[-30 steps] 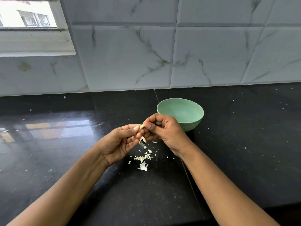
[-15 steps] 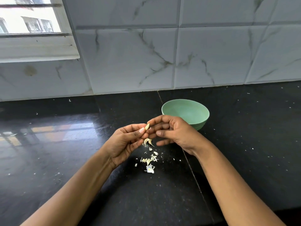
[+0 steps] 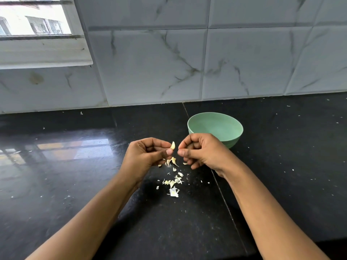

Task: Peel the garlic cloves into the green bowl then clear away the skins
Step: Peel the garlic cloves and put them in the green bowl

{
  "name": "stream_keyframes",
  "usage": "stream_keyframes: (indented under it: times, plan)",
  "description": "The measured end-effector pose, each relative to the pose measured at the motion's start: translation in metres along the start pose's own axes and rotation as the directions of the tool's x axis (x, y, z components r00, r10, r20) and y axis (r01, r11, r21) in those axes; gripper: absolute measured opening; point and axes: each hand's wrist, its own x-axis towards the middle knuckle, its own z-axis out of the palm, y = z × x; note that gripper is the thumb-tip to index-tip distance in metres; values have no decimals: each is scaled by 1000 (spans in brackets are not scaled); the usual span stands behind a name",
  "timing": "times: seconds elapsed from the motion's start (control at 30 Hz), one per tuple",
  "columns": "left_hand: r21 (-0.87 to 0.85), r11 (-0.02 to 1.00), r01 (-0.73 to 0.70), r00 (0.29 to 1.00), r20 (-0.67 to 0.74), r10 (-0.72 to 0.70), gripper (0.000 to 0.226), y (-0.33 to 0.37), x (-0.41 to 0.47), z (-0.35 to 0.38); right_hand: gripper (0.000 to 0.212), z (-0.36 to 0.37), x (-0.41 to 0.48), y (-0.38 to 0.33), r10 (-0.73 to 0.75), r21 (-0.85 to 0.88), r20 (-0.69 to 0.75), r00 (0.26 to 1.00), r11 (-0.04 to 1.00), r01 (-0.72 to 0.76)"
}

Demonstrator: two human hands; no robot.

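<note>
My left hand [image 3: 148, 156] pinches a small pale garlic clove [image 3: 173, 145] between thumb and forefinger, its tip pointing up. My right hand [image 3: 201, 152] is a short gap to the right of the clove, with curled fingers, thumb and forefinger close together and nothing visible between them. The green bowl [image 3: 232, 136] stands just behind my right hand; the part of its inside that I can see holds nothing. Torn garlic skins [image 3: 173, 182] lie scattered on the black counter below and between my hands.
The black stone counter [image 3: 75, 184] stretches left and right, with tiny white flecks on it. A marble-tiled wall [image 3: 187, 62] rises behind the bowl. A window frame [image 3: 45, 51] sits at the upper left.
My right hand has let go of the clove and drawn a little to the right. The left hand still pinches the clove.
</note>
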Motion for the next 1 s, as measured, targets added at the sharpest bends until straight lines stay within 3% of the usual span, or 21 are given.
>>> stream_keyframes:
  times: [0.13,0.3,0.57,0.77,0.9,1.0]
  plan:
    - [40,999,-5,1000,6,5,19,-1,-1,0,16,-3,-3,-5,95,-10,101,990,995,-95]
    - [123,992,-42,999,32,38,9,-1,-2,2,12,2,-1,-3,44,-13,-31,999,999,-45]
    - [198,977,-77,997,-8,81,10,-3,0,2,11,15,1,2,23,108,-42,999,994,-19]
    - [-71,995,67,997,-42,-70,6,2,0,-1,6,9,2,0,-12,191,-129,992,981,37]
    - [35,982,185,980,62,-187,37,5,-4,7,10,14,3,3,-146,-34,-133,980,989,143]
    - [-35,970,239,962,145,-232,32,5,-6,10,9,17,3,4,-190,-72,-118,975,981,182]
